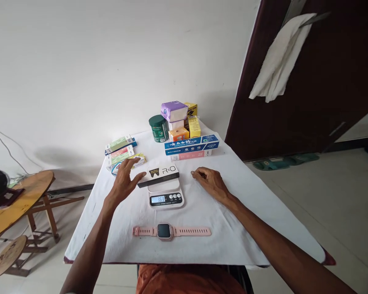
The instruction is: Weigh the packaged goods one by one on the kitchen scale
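Note:
A white digital kitchen scale (164,186) stands on the cloth, its lit display reading what looks like 363. Across its platform lies a black-and-white toothpaste box (159,174) marked "R&O" with a dark tooth emblem. My left hand (127,179) is open at the left end of this box, thumb and fingers apart; whether the thumb touches it I cannot tell. To the right of the scale, my right hand (211,183) rests on the cloth with its fingers curled in, nothing visible in them. A pink smartwatch (164,231) lies stretched out in front of the scale.
Several boxes, including a blue toothpaste box (191,144), stand at the back beside a green canister (158,128) and a purple tissue pack (174,111). More flat boxes (120,143) lie at back left. A wooden stool (9,255) is left of the table (116,245).

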The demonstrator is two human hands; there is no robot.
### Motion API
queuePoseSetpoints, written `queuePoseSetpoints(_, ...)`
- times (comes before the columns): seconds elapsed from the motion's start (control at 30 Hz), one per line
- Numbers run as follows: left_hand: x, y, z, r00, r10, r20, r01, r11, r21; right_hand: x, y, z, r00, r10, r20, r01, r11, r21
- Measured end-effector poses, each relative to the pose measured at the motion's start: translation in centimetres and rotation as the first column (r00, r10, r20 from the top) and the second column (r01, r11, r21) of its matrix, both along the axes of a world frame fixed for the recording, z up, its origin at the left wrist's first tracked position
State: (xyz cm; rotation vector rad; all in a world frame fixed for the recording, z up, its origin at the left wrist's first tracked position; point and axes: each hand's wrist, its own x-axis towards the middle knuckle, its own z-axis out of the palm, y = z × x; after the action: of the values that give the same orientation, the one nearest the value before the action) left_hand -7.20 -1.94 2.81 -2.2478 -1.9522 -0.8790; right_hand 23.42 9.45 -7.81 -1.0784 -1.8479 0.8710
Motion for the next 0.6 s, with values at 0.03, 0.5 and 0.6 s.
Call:
queuePoseSetpoints(0.03,0.2,0.3,-0.5,1.0,-0.024,-0.015,0.023,0.999,-0.029,0.0,0.0,0.0,1.0,0.001,0.0,-0.001,1.0,-0.004)
queuePoseSetpoints(0.5,1.9,3.9,-3.9,0.984,-0.15,-0.101,0.117,0.955,-0.272,0.0,0.3,-0.4,1.0,-0.008,-0.014,0.008,1.0,0.015)
queuePoseSetpoints(0.6,2.1,4.6,-2.8,0.984,-0.173,-0.042,0.159,0.96,-0.231,0.0,0.5,-0.6,0.999,-0.009,-0.031,0.01,1.0,0.02)
